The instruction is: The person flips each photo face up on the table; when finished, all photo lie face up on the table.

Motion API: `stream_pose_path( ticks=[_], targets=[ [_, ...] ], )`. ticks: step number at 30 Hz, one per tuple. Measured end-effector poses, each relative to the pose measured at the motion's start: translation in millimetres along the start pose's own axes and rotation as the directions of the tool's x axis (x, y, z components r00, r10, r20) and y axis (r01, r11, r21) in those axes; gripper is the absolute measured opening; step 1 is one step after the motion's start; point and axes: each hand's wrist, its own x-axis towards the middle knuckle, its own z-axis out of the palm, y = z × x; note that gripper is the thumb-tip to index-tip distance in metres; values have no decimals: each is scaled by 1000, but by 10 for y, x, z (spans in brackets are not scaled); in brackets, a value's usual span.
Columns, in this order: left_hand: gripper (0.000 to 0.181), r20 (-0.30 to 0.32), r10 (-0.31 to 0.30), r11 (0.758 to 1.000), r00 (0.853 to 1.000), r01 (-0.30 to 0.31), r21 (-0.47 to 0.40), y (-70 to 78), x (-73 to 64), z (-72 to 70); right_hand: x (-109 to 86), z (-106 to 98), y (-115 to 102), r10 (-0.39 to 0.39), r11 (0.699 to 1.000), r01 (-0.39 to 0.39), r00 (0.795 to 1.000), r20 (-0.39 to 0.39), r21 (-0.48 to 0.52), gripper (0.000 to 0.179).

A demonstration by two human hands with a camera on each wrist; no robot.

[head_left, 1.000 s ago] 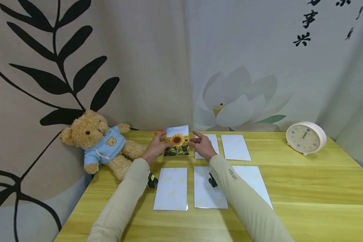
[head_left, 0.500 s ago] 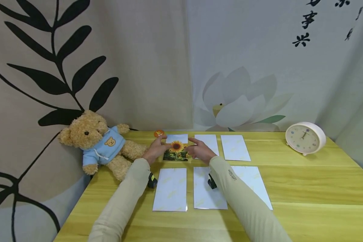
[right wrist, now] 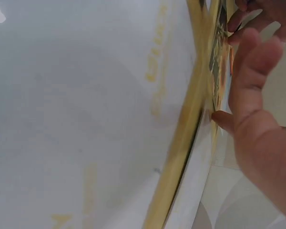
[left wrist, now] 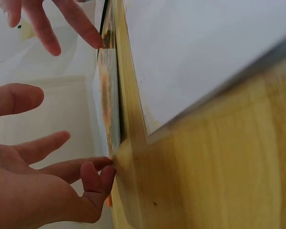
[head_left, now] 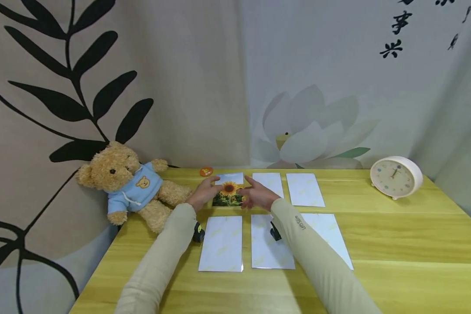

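A sunflower photo card lies flat at the back of the wooden table, picture side up. My left hand is at its left edge and my right hand at its right. In the left wrist view, lower fingertips of the left hand touch the card's edge, with thumb and forefinger spread apart. A fingertip of the right hand meets the card's opposite edge in the right wrist view. Neither hand curls round the card. Beside it lies a white card, partly behind the right hand.
Another white card lies at the back right. Three larger white sheets form the front row: left, middle and right, the last two partly under the right sleeve. A teddy bear, an orange disc and a clock stand around.
The sunflower card was tilted up between my hands a second ago and has come down flat on the table. The right hand has shifted slightly left.
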Motion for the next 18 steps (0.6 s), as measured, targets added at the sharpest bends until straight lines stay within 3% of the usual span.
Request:
stream_pose_path(
  ticks=[9, 18],
  targets=[
    [60, -32, 1, 1000, 999, 0, 31, 62, 32, 54, -52, -72, -9, 38, 999, -38, 999, 18, 2, 90],
    [54, 11, 113, 993, 994, -112, -34, 269, -44, 226, -279, -346, -29, 6, 998, -5, 1000, 9, -55, 85]
  ],
)
